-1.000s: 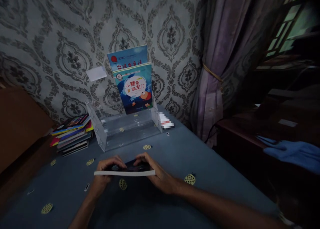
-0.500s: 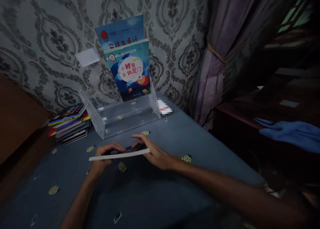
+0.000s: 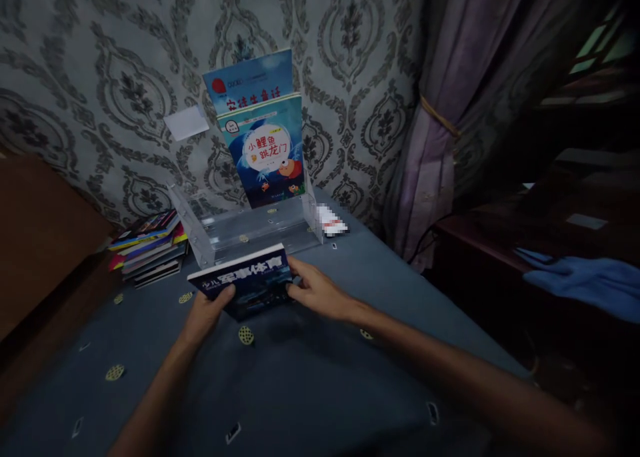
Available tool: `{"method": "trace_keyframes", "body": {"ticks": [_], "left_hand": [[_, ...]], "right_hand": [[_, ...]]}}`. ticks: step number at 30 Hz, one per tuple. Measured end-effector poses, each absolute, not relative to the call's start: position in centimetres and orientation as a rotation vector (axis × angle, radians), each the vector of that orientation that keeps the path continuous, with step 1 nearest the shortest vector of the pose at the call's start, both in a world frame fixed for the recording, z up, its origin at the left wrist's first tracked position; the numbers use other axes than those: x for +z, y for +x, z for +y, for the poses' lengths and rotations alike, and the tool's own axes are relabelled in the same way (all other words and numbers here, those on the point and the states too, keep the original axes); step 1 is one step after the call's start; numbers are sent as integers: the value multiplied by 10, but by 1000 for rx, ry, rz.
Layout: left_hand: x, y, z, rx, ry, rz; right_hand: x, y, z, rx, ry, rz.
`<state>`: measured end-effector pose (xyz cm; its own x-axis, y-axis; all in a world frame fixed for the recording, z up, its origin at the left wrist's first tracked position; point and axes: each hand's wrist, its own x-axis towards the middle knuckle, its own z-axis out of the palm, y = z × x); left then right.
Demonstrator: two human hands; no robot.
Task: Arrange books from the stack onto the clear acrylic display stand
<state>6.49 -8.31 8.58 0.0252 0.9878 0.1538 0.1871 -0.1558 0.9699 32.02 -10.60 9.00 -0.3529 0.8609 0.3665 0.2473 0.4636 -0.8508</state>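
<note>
Between my two hands a dark blue book (image 3: 255,290) with large white lettering is held tilted, its cover facing me, above the table. My left hand (image 3: 207,310) grips its left side, thumb across the cover and the other fingers behind it. On the right edge, my right hand (image 3: 315,290) pinches the book between thumb and fingers. Just beyond stands a clear acrylic rack (image 3: 250,227). In its rear part a blue-green picture book (image 3: 270,154) stands upright, with a taller blue book (image 3: 250,80) behind it.
A stack of books (image 3: 153,247) lies left of the rack. A small blurred-out white item (image 3: 331,221) lies right of it. The table (image 3: 320,384) has a blue patterned cover. A brown panel (image 3: 45,237) stands at left; a tied curtain (image 3: 425,177) and blue cloth (image 3: 585,280) are at right.
The book has swung from nearly edge-on to showing its front cover, and its top edge has risen. My hands have shifted to its sides. The view has moved slightly.
</note>
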Motion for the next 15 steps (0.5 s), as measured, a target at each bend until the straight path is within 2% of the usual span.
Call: {"method": "trace_keyframes", "body": {"ticks": [7, 15], "left_hand": [[109, 62, -99, 1113, 1614, 1366], [131, 71, -59, 1273, 1946, 1297]], "right_hand": [[89, 313, -81, 785, -912, -1864], [144, 327, -40, 449, -1000, -2014]]}}
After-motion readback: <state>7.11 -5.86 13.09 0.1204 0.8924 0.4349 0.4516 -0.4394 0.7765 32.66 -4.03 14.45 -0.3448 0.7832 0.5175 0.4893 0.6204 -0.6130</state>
